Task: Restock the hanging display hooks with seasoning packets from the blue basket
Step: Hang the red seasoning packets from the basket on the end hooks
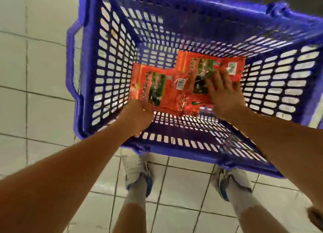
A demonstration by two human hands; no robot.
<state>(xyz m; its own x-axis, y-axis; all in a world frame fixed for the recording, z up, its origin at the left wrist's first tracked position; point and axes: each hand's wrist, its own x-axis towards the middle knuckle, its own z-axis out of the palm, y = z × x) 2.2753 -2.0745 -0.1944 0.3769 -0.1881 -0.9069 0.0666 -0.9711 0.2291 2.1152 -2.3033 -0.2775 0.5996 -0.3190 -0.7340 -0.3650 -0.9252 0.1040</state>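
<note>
Both hands inside blue slotted plastic basket (90,75), gathering stock: left hand (138,118) pinches near edge of red foil seasoning packets (167,86); right hand (225,93) fingers spread flat on top (likely pinning them).

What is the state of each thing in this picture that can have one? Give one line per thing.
blue basket: upright on the floor, open top, a few packets inside.
seasoning packets: lying flat, overlapping, on the basket's bottom.
left hand: inside the basket, at the near edge of the packets; grip unclear.
right hand: fingers spread, resting on the packets.
</note>
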